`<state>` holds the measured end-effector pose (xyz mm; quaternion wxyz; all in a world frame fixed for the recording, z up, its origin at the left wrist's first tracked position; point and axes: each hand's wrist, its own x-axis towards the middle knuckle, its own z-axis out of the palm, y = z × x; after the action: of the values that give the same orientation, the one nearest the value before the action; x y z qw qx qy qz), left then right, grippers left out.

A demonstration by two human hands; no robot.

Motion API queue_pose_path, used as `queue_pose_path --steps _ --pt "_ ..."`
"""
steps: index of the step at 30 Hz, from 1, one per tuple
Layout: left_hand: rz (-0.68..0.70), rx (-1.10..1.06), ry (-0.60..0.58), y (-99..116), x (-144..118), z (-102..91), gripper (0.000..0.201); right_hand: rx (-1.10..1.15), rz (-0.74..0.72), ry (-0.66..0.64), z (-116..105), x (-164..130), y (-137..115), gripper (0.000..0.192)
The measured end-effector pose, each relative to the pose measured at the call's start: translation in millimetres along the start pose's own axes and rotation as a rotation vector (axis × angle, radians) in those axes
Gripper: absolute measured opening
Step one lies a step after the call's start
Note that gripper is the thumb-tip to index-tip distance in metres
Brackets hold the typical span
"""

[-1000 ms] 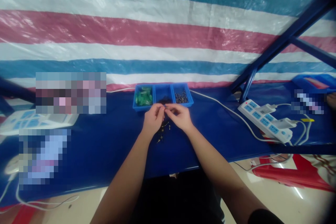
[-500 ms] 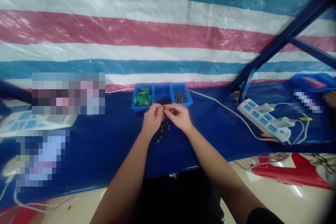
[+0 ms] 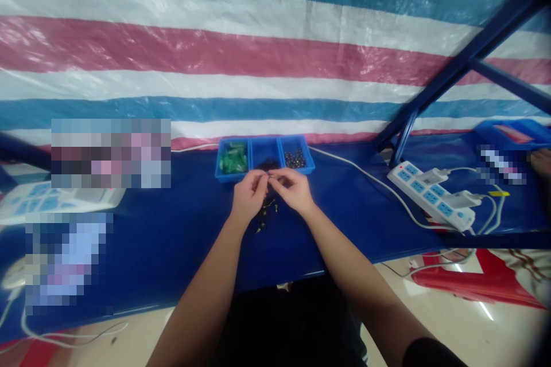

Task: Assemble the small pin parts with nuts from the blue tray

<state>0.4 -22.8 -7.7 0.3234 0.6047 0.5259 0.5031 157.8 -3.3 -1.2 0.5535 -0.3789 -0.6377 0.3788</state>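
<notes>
My left hand (image 3: pixel 247 198) and my right hand (image 3: pixel 293 190) meet fingertip to fingertip just above the blue table (image 3: pixel 172 229), pinching a tiny dark part between them that is too small to make out. Under the hands lies a small heap of dark metal pieces (image 3: pixel 264 217). Right behind the hands stands a blue three-compartment tray (image 3: pixel 264 157): green parts on the left, dark parts in the middle, small metal balls on the right.
A white power strip (image 3: pixel 430 195) with plugs and white cables lies at the right. Another white power strip (image 3: pixel 51 198) lies at the left. A blue metal frame (image 3: pixel 451 77) slants up at the right. A striped tarp hangs behind the table.
The hands stay together over the heap with only slight finger movement. The view has drifted a little.
</notes>
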Motion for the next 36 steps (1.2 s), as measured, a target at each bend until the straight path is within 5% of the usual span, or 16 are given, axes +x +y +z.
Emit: queue_pose_path --steps 36 --pt "0.030 0.041 -0.075 -0.4 0.6 0.3 0.029 0.054 0.032 -0.030 -2.9 1.6 -8.4 0.023"
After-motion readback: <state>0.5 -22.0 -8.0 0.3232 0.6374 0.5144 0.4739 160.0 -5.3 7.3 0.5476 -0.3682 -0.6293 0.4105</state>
